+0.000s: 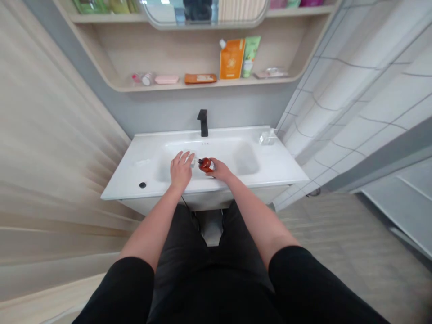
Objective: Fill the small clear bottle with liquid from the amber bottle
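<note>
Head view: L hand [181, 170] curled over small white piece [192, 160], mostly hidden, can't tell if gripped; R hand [221, 170] closed on tilted amber bottle [206, 165] held above white sink [116, 192], slack grip could drop it in basin; label barely legible.

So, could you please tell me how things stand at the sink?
Right hand gripping amber bottle, tilted over white basin. Left hand beside it, on small white item. Black faucet behind, untouched.

No legible text, pump bottle [206, 165] included
</note>
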Demonstrator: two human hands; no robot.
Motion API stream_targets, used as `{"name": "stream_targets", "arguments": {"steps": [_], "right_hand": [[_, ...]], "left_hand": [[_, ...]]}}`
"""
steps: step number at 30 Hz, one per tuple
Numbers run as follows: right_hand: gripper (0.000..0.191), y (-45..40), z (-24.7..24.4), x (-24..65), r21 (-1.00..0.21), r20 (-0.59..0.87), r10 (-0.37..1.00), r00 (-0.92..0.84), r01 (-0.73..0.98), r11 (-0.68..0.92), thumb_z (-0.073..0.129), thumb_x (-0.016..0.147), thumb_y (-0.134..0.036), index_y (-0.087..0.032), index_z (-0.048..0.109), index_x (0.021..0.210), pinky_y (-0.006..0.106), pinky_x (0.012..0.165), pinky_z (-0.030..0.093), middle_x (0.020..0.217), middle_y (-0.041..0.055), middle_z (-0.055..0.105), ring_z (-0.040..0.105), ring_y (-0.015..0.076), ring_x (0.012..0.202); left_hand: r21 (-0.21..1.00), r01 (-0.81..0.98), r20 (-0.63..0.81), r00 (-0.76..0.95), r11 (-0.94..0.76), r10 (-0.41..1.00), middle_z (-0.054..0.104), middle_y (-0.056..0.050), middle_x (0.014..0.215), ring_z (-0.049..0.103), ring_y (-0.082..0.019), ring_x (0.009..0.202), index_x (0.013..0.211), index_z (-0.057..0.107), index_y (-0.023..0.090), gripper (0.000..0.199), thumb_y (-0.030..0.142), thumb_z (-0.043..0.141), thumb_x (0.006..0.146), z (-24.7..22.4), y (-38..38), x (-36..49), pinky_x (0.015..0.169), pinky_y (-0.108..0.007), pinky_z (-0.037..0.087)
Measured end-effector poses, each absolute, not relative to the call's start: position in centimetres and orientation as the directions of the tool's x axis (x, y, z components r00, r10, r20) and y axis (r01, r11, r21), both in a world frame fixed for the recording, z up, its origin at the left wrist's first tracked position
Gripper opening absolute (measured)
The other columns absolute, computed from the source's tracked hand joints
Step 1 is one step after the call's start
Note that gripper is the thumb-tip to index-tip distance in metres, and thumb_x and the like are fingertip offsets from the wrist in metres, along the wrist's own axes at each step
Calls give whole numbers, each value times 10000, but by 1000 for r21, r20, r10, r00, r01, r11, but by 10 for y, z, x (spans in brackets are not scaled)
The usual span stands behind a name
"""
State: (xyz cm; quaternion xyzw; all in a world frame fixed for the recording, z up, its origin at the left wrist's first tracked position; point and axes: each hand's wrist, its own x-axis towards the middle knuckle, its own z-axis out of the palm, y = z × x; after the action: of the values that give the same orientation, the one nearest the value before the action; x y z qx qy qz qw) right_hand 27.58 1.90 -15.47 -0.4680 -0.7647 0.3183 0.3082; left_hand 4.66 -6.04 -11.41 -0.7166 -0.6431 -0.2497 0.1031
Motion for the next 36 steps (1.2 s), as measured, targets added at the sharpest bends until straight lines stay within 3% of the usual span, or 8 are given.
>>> {"name": "stream_targets", "arguments": {"steps": [16, 36], "right_hand": [[830, 25, -165, 278, -814, 233, 892, -388, 424, 397, 985, 679, -229, -256, 713, 1463, 535, 1210, 537, 1429, 83, 788, 737, 363, 1321], [836, 25, -165, 279, -852, 269, 892, -364, 341, 397, 976, 685, -252, -249, 712, 1477, 548, 1220, 518, 1429, 89, 781, 727, 367, 1319]], "left_hand": [[95, 971, 587, 124, -220, 800, 628, -78, 1683, 478, -371, 1619, 1599, 660, 286, 687, 51, 569, 960, -120, -54, 39, 1266, -563, 438], [43, 966, 570, 185, -254, 801, 630, -105, 1677, 472, -377, 1628, 1597, 662, 301, 679, 63, 587, 966, -98, -52, 42, 1258, -589, 431]]}}
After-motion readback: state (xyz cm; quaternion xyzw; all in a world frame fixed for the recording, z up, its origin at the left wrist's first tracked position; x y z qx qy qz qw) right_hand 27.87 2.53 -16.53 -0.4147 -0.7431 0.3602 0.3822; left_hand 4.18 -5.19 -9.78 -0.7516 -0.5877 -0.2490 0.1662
